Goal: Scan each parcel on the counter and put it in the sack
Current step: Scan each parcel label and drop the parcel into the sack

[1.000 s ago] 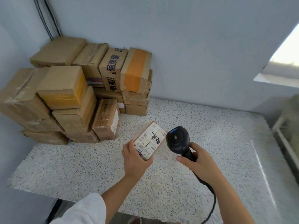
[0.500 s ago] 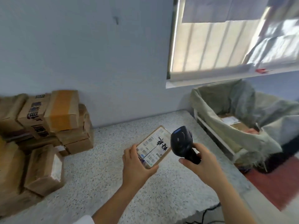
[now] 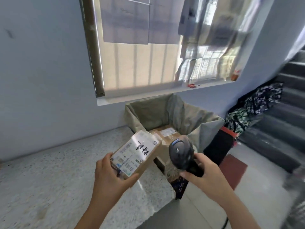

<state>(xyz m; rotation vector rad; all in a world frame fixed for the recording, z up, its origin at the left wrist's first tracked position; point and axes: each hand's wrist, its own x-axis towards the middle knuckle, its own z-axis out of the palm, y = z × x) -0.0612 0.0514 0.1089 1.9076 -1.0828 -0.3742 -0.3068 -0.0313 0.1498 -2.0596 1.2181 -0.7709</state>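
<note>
Left hand (image 3: 112, 176) grips labelled parcel (image 3: 137, 154) just short of the sack (image 3: 158, 111). Right hand (image 3: 203, 172) is wrapped round scanner (image 3: 181, 154) beside the sack.

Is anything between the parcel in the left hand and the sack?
Nothing visible. The sack stands open just beyond the parcel in the left hand. The scanner in the right hand sits to the right, beside that path.

Sack (image 3: 181, 113) right of counter (image 3: 49, 179), under window (image 3: 140, 47); boxes (image 3: 166, 133) inside.
</note>
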